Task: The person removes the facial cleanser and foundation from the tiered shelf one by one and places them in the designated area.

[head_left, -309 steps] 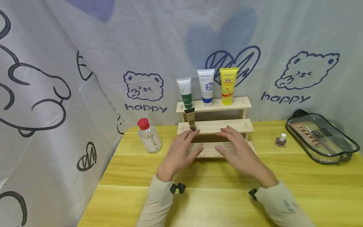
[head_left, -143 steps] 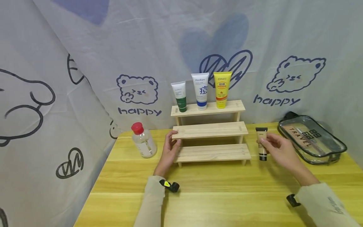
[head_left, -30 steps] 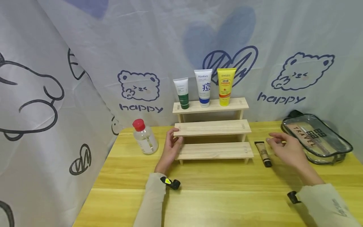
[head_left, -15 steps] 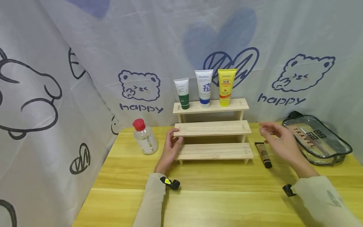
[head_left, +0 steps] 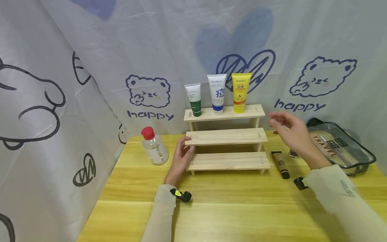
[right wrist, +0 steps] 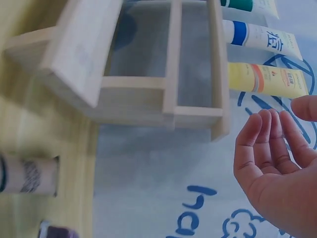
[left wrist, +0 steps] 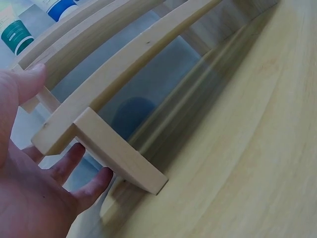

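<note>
Taking the three-tier wooden display stand (head_left: 226, 136) as the clock's centre, with 12 away from the person, the left hand (head_left: 177, 161) sits at 8 o'clock, its grip closed round the stand's end, thumb and fingers bent about the lower plank and its leg. The right hand (head_left: 291, 134) hangs in the air at 3 o'clock, its grip holding nothing: fingers softly curved, thumb a small gap from the fingertips.

At 4 o'clock, just beside the stand, a small tan tube (head_left: 280, 164) with black ends lies flat on the worktop (head_left: 211, 211). Just past it stands a small dark bottle (head_left: 293, 153), mostly hidden by the right hand. At 9 o'clock a clear bottle (head_left: 155, 151) with a red cap stands upright; how full it is I cannot tell. Farther out at 3 o'clock lies a transparent "TRAVEL" pouch (head_left: 341, 144); its contents are unclear.

Farthest, towards 12, three tubes stand cap-down on the top tier: white-and-green (head_left: 194, 99) towards 11, white-and-blue (head_left: 217, 94) at 12, yellow (head_left: 241, 92) towards 1.
</note>
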`<state>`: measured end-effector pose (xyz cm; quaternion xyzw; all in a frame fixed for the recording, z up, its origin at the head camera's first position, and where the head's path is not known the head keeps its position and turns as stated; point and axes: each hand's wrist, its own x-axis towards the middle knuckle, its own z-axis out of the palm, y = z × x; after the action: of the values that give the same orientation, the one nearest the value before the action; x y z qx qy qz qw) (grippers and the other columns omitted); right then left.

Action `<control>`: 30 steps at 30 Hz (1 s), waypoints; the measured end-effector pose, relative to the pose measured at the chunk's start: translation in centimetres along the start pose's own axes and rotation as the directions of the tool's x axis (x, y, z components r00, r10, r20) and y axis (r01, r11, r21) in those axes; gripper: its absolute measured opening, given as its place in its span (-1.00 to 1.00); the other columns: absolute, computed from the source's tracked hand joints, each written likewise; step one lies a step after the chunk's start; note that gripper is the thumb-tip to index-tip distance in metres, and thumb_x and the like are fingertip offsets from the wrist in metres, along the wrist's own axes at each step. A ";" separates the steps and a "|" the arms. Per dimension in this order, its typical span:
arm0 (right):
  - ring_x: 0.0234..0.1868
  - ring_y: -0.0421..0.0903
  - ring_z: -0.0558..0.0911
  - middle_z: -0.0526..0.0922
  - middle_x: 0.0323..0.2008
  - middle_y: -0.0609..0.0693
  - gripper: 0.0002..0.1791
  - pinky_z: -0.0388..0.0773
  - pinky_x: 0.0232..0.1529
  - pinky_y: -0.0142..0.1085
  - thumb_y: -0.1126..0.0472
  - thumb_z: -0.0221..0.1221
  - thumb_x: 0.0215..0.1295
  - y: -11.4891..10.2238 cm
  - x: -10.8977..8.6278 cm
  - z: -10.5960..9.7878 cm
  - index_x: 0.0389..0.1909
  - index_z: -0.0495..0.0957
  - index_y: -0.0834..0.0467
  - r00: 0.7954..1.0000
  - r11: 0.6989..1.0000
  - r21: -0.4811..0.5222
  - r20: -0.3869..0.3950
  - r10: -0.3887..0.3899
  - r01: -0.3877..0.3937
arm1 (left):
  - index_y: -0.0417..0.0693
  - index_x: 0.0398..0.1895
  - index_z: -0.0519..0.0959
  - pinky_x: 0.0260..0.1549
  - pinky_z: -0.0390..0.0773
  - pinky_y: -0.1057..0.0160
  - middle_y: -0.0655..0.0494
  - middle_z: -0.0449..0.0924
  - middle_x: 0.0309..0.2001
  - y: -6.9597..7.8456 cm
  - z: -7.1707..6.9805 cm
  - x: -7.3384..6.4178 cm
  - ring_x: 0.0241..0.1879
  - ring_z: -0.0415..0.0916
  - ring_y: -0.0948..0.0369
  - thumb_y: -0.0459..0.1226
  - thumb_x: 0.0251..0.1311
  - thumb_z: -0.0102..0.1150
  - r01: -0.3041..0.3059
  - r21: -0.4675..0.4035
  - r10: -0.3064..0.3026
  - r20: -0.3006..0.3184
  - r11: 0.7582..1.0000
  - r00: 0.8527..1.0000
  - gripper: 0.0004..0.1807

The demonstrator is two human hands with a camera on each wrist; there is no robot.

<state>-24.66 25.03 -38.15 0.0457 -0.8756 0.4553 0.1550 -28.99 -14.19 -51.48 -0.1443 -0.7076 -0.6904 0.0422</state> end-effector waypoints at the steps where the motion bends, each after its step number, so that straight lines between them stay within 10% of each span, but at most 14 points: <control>1: -0.02 -0.45 0.54 0.65 0.20 0.14 -0.53 0.59 -0.11 -0.63 -0.02 0.06 0.75 -0.3 0.3 0.1 0.44 0.53 0.16 1.000 1.000 0.010 0.001 -0.003 0.003 | -0.10 0.51 0.29 0.27 0.53 0.30 -0.16 0.34 0.59 0.0 0.0 0.0 0.41 0.48 -0.18 -0.35 0.66 0.09 -0.002 -0.001 0.002 0.001 1.000 1.000 -0.54; 30: 0.36 0.10 0.51 0.51 0.40 0.23 -0.29 0.57 0.08 -0.42 -0.17 0.20 0.63 -4.4 7.4 3.5 0.55 0.38 0.18 0.997 0.986 0.164 0.082 0.015 -0.028 | -0.01 0.50 0.26 0.50 0.44 -0.14 -0.20 0.28 0.62 0.1 -0.2 -0.1 0.51 0.41 -0.24 -0.30 0.68 0.08 0.005 0.036 -0.006 0.020 0.999 1.000 -0.55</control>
<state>-31.51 20.08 -34.22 0.0672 -0.8410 0.5255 0.1103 -28.90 -14.36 -51.41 -0.1485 -0.7207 -0.6761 0.0360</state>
